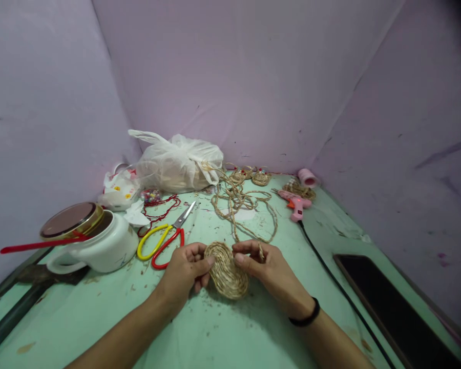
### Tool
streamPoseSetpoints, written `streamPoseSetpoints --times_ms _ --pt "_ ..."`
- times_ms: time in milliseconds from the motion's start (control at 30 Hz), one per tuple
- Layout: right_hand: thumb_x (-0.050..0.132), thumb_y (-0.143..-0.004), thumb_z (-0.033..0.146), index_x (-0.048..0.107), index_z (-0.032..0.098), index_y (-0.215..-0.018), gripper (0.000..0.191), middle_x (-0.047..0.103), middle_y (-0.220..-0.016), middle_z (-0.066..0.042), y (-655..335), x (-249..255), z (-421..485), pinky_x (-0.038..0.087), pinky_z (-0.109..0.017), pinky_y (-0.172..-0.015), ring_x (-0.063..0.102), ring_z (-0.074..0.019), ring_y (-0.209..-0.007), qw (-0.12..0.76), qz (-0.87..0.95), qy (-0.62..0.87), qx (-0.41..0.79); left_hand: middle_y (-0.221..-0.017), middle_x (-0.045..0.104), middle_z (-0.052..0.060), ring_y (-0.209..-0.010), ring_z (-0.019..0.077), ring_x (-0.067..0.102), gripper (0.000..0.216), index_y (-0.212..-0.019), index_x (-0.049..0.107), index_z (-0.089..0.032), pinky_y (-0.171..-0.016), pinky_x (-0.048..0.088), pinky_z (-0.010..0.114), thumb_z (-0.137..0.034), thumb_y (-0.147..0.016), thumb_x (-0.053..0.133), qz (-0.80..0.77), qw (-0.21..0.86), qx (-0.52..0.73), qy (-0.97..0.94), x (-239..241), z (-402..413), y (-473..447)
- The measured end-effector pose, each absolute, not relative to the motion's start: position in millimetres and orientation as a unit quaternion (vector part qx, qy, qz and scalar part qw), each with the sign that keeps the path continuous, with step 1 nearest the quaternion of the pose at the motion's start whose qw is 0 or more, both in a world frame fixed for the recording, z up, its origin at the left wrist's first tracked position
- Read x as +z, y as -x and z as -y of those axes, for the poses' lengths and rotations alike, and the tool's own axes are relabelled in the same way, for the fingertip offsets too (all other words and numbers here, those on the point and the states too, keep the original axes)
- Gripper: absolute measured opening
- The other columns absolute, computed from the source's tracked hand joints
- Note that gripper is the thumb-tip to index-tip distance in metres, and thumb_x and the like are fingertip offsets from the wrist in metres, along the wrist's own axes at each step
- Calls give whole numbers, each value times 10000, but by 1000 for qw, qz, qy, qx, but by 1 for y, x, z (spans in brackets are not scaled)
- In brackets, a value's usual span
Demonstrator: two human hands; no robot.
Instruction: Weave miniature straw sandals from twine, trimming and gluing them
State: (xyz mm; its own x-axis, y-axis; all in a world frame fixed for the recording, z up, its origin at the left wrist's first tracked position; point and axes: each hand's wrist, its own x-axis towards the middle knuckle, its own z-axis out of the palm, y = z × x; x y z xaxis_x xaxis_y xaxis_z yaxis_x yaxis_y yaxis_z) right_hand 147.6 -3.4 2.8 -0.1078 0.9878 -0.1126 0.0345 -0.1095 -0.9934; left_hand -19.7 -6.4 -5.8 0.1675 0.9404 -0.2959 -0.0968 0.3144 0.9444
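An oval coil of braided straw cord (227,274) is held up between my two hands just above the green tabletop. My left hand (188,269) grips its left edge, thumb on the front face and fingers behind. At the upper right edge, my right hand (267,266) pinches the cord where it meets the coil, and a short bit of cord shows between its fingers. From there the loose braided cord (234,220) runs away from me into a tangle of loops. Scissors (169,238) with one yellow and one red handle lie open left of the coil.
A white enamel mug (113,246) with a red stick and its lid (71,220) stand left. Behind are a white plastic bag (180,164), red thread (167,207) and small straw pieces (260,178). A pink glue gun (297,203), its black cable and a phone (392,307) lie right.
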Motion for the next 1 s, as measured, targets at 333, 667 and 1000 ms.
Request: streamPoseSetpoints --times_ms 333,667,1000 --pt "618 -648 264 610 126 -591 149 515 -505 33 -145 1 8 323 -215 -474 418 -78 -478 357 552 498 566 -639 641 39 -590 129 546 174 -677 612 -108 -555 413 218 -251 -600 675 -475 623 381 -491 3 10 21" --pt "553 -752 426 580 170 -1015 368 525 -755 -17 -163 5 4 361 -242 -550 436 -117 -615 424 530 440 588 -588 606 15 -549 113 512 159 -696 640 -103 -514 389 210 -232 -604 652 -523 584 430 -449 -4 7 20" --pt "619 -715 419 680 157 -857 304 504 -594 9 -175 15 2 249 -213 -409 354 -70 -452 555 467 541 426 -462 489 -46 -384 35 302 221 -724 641 -95 -354 198 172 -293 -626 643 -560 526 435 -469 -6 7 21"
